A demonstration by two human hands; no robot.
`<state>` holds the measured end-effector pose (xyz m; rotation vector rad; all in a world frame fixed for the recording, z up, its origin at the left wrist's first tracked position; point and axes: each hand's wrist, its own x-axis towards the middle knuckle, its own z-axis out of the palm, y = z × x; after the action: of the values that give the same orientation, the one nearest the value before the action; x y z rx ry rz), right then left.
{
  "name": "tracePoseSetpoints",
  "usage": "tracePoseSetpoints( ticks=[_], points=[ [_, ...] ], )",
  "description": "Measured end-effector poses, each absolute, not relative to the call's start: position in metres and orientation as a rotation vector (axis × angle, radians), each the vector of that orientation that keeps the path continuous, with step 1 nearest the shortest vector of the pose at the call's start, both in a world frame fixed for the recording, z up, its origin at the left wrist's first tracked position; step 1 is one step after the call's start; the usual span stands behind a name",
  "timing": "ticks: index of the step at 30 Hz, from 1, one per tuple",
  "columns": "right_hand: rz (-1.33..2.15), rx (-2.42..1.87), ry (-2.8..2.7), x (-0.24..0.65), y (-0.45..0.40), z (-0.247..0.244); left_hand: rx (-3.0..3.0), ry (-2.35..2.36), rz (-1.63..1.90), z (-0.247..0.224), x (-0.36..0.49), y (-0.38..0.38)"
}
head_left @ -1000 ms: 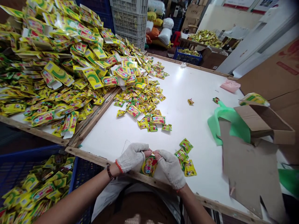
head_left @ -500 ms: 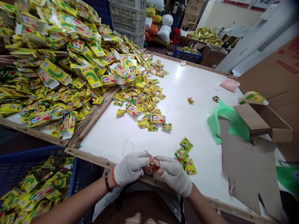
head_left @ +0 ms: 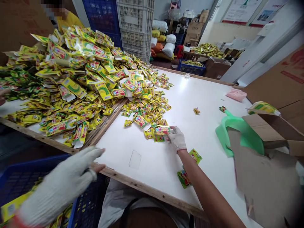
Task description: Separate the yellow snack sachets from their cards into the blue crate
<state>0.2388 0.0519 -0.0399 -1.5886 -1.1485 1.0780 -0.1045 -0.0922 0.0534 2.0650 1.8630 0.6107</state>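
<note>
The small yellow box (head_left: 161, 130) sits at the near edge of the loose packets (head_left: 153, 109) on the white table (head_left: 163, 164). My right hand (head_left: 176, 138) touches its end; remotely, I can't tell whether it grips. My left hand (head_left: 65, 180), fingers spread, hangs over the blue crate (head_left: 74, 212).

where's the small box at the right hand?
Head view, just right of centre: the small box is at the near-right edge of the loose packets, touching the right hand.
</note>
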Motion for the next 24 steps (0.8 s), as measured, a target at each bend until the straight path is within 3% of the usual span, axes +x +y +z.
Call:
tracePoseSetpoints(
  ticks=[7, 11, 15, 24],
  points=[
    [1.061, -1.209, -1.883, 0.245, -0.044, -0.021, 1.538, 1.312, 0.898, -0.024, 0.056, -0.062],
    [0.846, -1.489, -1.656, 0.246, -0.086, -0.034, 1.192, 1.036, 0.886, -0.053, 0.078, -0.069],
    [0.869, -1.601, -1.295, 0.239, -0.102, -0.050, 1.175, 0.979, 0.848, -0.056, 0.068, -0.075],
    [0.981, -1.544, -1.361, 0.230, -0.097, -0.053, 1.506, 1.013, 0.732, -0.033, 0.054, -0.058]
  ],
)
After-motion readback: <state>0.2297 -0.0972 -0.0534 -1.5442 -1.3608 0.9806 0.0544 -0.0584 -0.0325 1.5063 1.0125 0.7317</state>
